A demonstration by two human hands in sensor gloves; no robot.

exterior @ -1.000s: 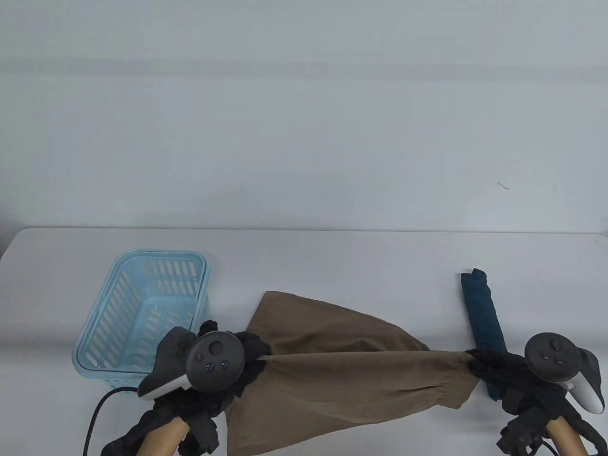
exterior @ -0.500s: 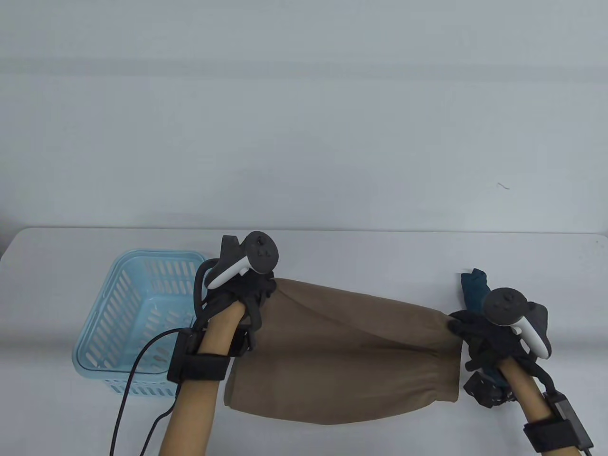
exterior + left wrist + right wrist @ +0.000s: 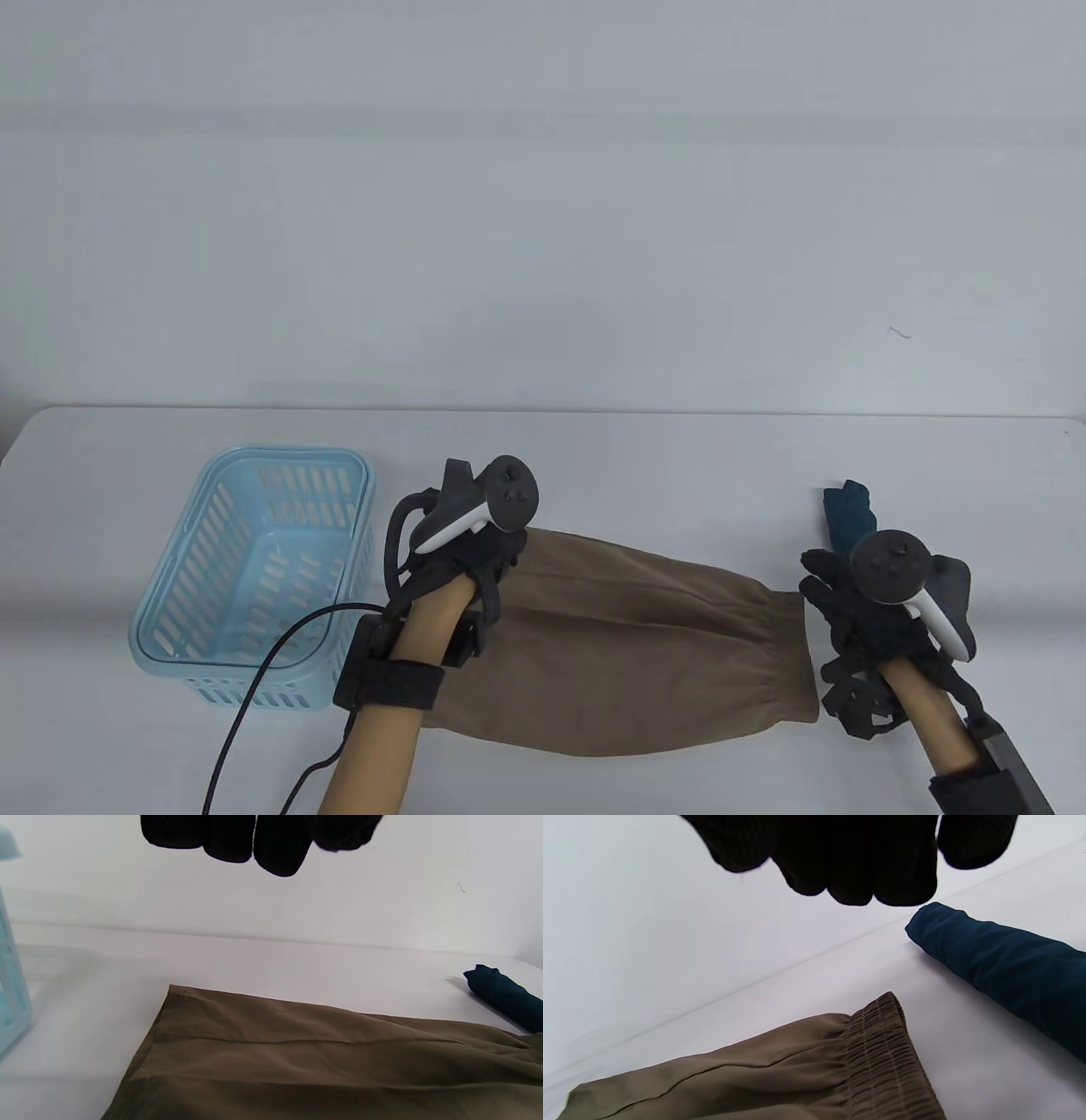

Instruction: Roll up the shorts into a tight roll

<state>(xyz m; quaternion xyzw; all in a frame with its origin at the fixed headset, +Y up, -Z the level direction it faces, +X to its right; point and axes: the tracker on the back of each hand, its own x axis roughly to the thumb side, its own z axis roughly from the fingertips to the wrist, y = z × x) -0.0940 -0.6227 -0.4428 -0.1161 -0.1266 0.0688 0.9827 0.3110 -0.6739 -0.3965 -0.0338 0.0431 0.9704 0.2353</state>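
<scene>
The brown shorts (image 3: 645, 645) lie folded flat on the white table, leg end at the left, elastic waistband (image 3: 785, 654) at the right. My left hand (image 3: 505, 560) hovers over the far left corner of the shorts and holds nothing. In the left wrist view its fingers (image 3: 271, 844) hang above the cloth (image 3: 318, 1060), apart from it. My right hand (image 3: 819, 577) is just right of the waistband, fingers spread, empty. In the right wrist view its fingers (image 3: 848, 857) are clear above the waistband (image 3: 882, 1056).
A light blue plastic basket (image 3: 254, 454) stands left of the shorts, also in the left wrist view (image 3: 8, 984). A rolled dark blue garment (image 3: 848, 514) lies at the right, partly under my right hand, and shows in both wrist views (image 3: 505, 995) (image 3: 1009, 971).
Both hands carried the stretched shorts away from the near edge, laid them down flat and let go. The left hand then moved slightly right and nearer.
</scene>
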